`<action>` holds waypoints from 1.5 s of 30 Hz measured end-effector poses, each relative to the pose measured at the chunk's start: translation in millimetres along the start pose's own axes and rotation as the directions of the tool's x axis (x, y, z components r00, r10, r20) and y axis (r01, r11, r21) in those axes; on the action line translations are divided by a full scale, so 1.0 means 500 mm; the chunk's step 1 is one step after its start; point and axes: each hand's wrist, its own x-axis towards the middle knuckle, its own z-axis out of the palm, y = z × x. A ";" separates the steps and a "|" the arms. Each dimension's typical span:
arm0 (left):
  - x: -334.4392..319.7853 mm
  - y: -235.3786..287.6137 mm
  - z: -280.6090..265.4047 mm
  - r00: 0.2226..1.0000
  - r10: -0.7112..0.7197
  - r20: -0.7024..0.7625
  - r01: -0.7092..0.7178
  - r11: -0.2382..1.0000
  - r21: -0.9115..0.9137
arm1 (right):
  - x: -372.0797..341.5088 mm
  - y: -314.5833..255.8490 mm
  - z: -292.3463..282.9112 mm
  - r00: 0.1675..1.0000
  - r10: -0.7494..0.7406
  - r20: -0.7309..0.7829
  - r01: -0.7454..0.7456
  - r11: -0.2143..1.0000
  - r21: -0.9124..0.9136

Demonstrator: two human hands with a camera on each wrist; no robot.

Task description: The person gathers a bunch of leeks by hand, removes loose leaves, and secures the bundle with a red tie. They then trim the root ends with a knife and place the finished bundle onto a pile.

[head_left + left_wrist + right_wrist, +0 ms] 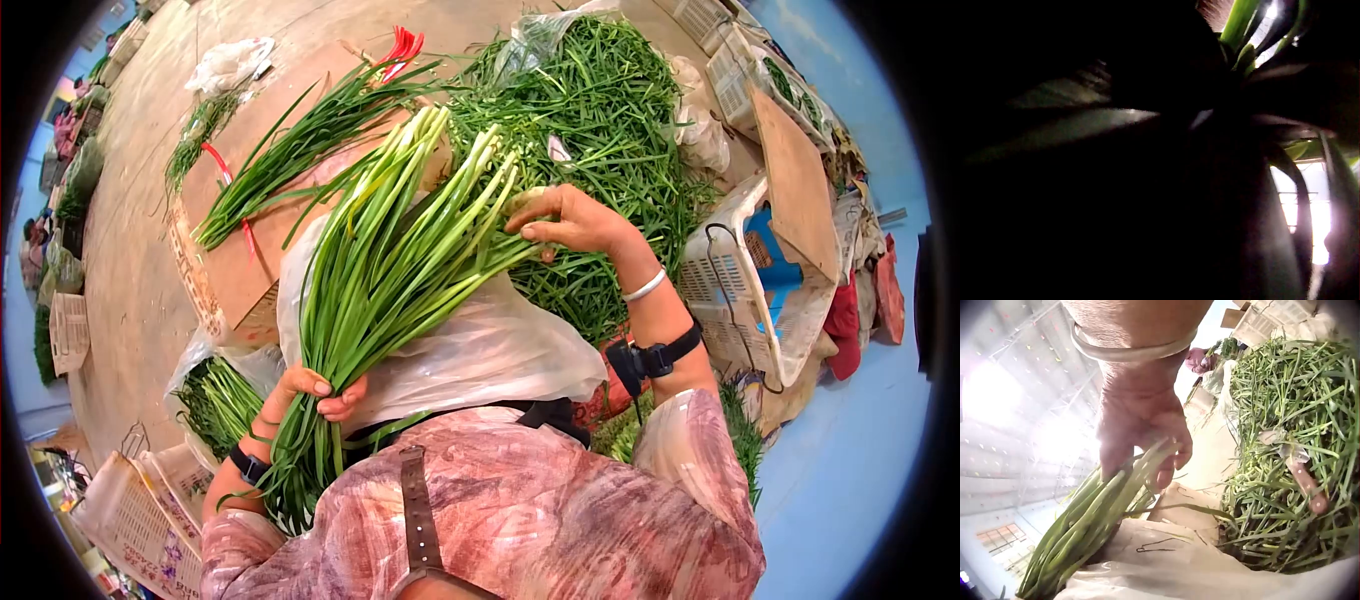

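Observation:
A thick bunch of garlic chives (400, 250) lies slantwise over the person's lap, pale stem ends up and green leaves down. My left hand (325, 390) grips it around the leafy part. Up at the stem ends, my right hand (570, 220) has its fingers bent around a few stems. In the right wrist view these stems (1094, 515) run between the thumb and fingers of the right hand (1144, 434). Leaves cover most of the left wrist view, which is very dark. Beneath the bunch, a whitish plastic sheet (500, 350) covers the lap.
A large loose heap of chives (590, 150) rises behind the right hand, with a brown riveted handle (1307, 487) on it. Chives with red ties (300, 150) lie on a brown board (225, 285). Plastic crates (725, 290) stand at right; bagged greens (225, 400) sit at left.

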 end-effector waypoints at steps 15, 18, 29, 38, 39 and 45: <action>0.001 0.001 -0.016 0.989 -0.004 0.148 0.026 0.989 -0.148 | -0.044 0.068 -0.053 0.909 -0.156 -0.388 0.411 0.496 0.765; 0.002 0.003 -0.013 0.988 -0.010 0.151 0.034 0.986 -0.161 | -0.073 0.129 -0.134 0.856 -0.054 -0.513 0.458 0.539 0.707; 0.010 0.006 -0.034 0.966 -0.004 0.259 0.042 0.989 -0.143 | 0.068 0.097 -0.007 0.990 -0.088 -0.109 0.138 0.761 0.634; 0.007 -0.005 -0.037 0.970 -0.023 0.242 0.061 0.987 -0.150 | -0.001 0.041 -0.094 0.936 -0.031 -0.349 0.041 0.999 0.023; 0.009 -0.003 -0.038 0.966 -0.035 0.257 0.075 0.986 -0.148 | -0.007 0.040 -0.113 0.908 0.012 -0.418 -0.057 0.994 -0.096; 0.002 -0.007 -0.026 0.987 0.010 0.159 0.019 0.983 -0.180 | -0.040 0.017 -0.161 0.375 -0.103 -0.921 -0.845 0.371 -0.386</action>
